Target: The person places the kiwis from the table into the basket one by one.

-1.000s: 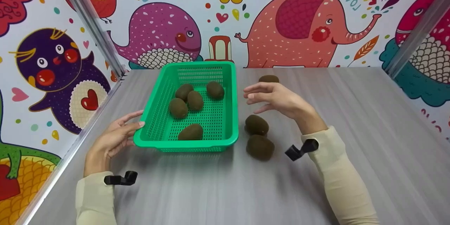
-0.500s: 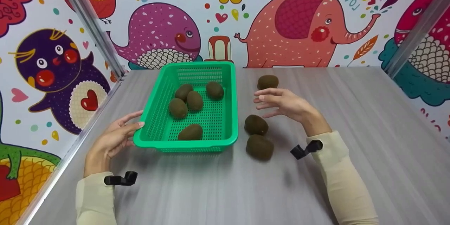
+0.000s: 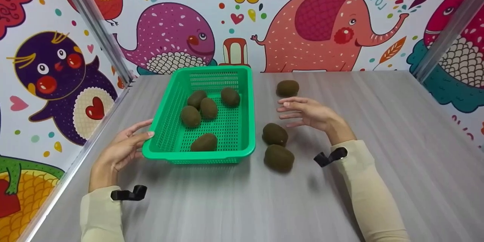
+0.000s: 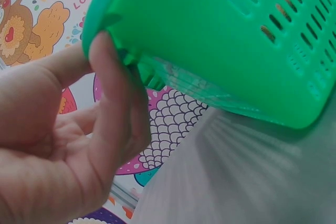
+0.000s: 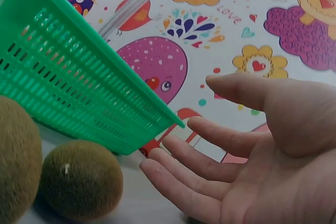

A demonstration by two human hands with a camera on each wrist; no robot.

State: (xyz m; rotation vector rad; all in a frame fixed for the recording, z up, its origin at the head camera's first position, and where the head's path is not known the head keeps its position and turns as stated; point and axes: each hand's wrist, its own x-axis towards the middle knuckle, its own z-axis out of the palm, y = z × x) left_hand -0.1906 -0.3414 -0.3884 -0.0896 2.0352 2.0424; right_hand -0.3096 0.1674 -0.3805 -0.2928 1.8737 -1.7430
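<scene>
A green plastic basket (image 3: 249, 121) sits on the table with several brown kiwifruit (image 3: 208, 108) inside. My left hand (image 3: 123, 147) holds its near left corner; in the left wrist view, the fingertips (image 4: 104, 51) press against the rim from the outer side. Right of the basket, my right hand (image 3: 312, 115) hovers with spread, relaxed fingers and holds nothing. In front of that hand lie two kiwifruit, one farther (image 3: 275, 134) and one nearer (image 3: 279, 158). Beyond the fingers is another kiwifruit (image 3: 287, 88). The right wrist view shows the bare palm (image 5: 262, 182) beside the basket.
The grey tabletop (image 3: 211, 204) runs back to a wall (image 3: 242, 26) printed with cartoon animals. Metal posts (image 3: 94, 26) stand at both back corners. A black camera mount (image 3: 130, 193) is strapped to each wrist.
My right hand has moved away from the basket, to the right and slightly nearer, uncovering the far kiwifruit. My left hand and the basket have stayed in place.
</scene>
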